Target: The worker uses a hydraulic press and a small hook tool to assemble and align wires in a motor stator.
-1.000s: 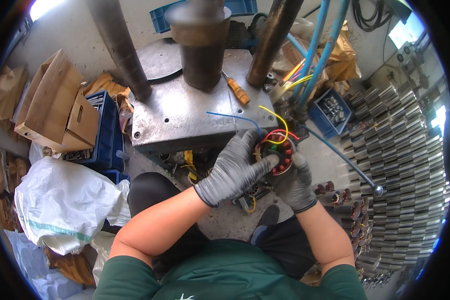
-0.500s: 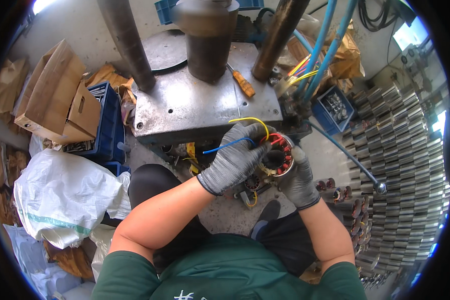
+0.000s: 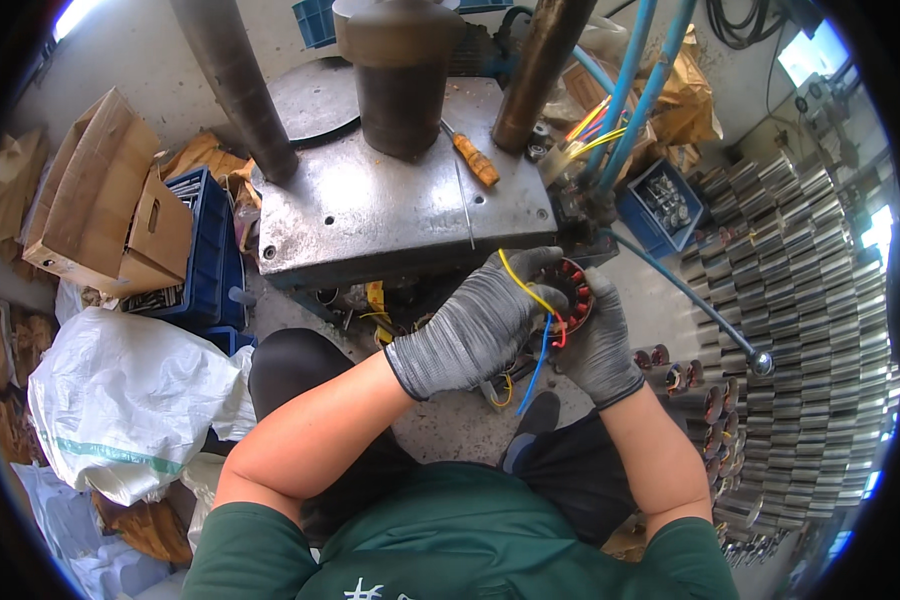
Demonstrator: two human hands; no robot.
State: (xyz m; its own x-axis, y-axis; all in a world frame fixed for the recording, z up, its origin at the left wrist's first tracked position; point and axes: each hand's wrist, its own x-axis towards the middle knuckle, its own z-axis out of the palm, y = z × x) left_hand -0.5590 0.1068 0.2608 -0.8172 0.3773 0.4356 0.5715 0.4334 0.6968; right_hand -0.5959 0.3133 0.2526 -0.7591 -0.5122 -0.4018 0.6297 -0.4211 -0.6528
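Both my hands wear grey gloves and hold a motor stator (image 3: 579, 290) in front of the press table's near edge. It is a metal ring with red windings inside. My left hand (image 3: 485, 320) is closed on its left side, the fingers over the upper rim and opening. My right hand (image 3: 607, 345) grips the right side of the ring. A yellow wire (image 3: 523, 284) arches over my left fingers, and a blue wire (image 3: 538, 365) hangs down below the ring. A short red wire (image 3: 560, 334) curls at the lower rim. My left hand hides part of the ring.
The steel press table (image 3: 370, 215) bears a thick ram and a wooden-handled screwdriver (image 3: 476, 160). Stacked metal cylinders (image 3: 800, 330) fill the right side. A blue hose with a metal end (image 3: 761, 362) reaches toward them. A cardboard box (image 3: 160, 230) and white sack (image 3: 135, 395) lie left.
The stator has been turned in my hands. The blue wire, which pointed left, now hangs down, and the yellow wire has swung round over my left fingers.
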